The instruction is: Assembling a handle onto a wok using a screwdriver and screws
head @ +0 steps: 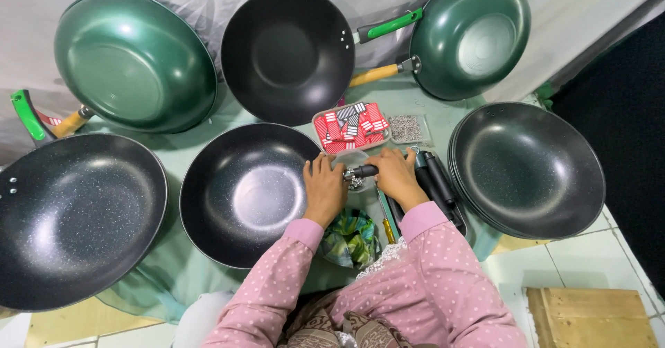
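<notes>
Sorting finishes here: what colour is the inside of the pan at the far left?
Glossy dark green pan, clearest in the head view.

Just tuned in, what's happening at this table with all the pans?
A person in pink dotted sleeves sits at a table ringed by dark and green woks. The left hand rests at the rim of a black wok, beside a small clear tub. The right hand grips a black pan handle over that tub. More black handles lie to the right, and a tray of red-and-white packets sits just beyond.
</notes>
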